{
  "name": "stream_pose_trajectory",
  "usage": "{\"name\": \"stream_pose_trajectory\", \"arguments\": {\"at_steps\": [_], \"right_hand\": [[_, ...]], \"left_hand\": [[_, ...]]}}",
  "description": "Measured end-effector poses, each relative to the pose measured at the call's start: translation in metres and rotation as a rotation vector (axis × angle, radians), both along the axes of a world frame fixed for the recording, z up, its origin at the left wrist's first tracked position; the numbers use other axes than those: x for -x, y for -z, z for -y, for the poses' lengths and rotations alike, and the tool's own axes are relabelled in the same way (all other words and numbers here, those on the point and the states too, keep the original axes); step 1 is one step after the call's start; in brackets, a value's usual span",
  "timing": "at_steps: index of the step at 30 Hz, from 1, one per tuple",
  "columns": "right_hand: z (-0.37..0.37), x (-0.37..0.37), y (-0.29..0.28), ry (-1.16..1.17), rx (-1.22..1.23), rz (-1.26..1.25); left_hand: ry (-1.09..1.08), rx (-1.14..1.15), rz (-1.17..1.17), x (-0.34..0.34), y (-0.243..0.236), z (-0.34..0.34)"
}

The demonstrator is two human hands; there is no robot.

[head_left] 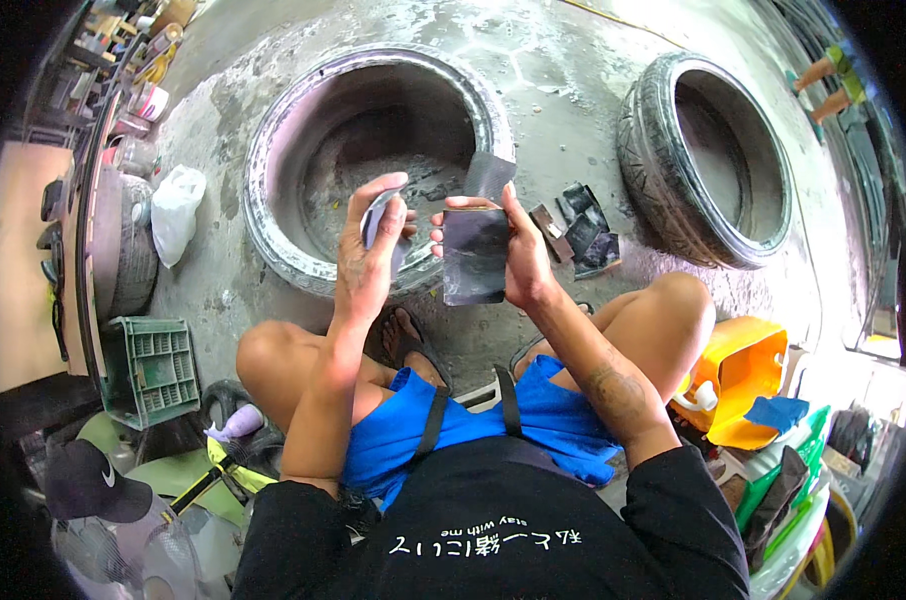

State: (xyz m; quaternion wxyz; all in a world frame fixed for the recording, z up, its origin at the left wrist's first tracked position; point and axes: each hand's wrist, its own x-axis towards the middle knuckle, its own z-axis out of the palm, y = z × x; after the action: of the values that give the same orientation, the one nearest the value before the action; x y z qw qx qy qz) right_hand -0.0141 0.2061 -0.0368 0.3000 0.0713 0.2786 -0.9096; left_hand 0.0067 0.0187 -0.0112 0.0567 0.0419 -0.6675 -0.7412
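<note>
Fingers of the left hand closed on a thin grey sheet — it is held edge-up and slightly curved. Right hand grips a dark rectangular sheet: fingers behind it, tips poking out past its left edge, thumb raised at the upper right corner. Hands apart, palms roughly facing, both sheets up in front of the person, near the close side of a large tire lying flat on the concrete floor. Another dark grey piece shows just above the right hand, overlapping the tire's edge in view; can't tell whether it rests there.

Right of the right hand, on the floor: a brown block, with black scraps just beside it. Second tire farther right, tilted. Person sits with knees spread, blue shorts, black shirt.

Left side: white plastic bag, green crate, dark cap, pale purple bottle. Right side: yellow container with its opening showing — blue cloth at its lower edge. Another person's legs at upper right, well apart.
</note>
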Motion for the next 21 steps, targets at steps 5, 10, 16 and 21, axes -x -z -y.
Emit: {"name": "stream_pose_trajectory", "arguments": {"at_steps": [5, 10, 16, 21], "right_hand": [[-0.003, 0.0, 0.006, -0.024, -0.054, -0.07], [0.003, -0.001, 0.018, 0.04, 0.017, -0.326], [-0.001, -0.001, 0.016, -0.012, -0.225, -0.562], [-0.001, -0.001, 0.014, -0.018, -0.288, -0.568]], "left_hand": [[0.1, 0.049, 0.055, -0.005, -0.012, -0.005], [0.122, 0.003, 0.048, -0.011, 0.009, -0.015], [0.109, -0.095, 0.193, -0.007, -0.003, -0.008], [0.142, -0.345, 0.271, -0.009, -0.001, -0.001]]}}
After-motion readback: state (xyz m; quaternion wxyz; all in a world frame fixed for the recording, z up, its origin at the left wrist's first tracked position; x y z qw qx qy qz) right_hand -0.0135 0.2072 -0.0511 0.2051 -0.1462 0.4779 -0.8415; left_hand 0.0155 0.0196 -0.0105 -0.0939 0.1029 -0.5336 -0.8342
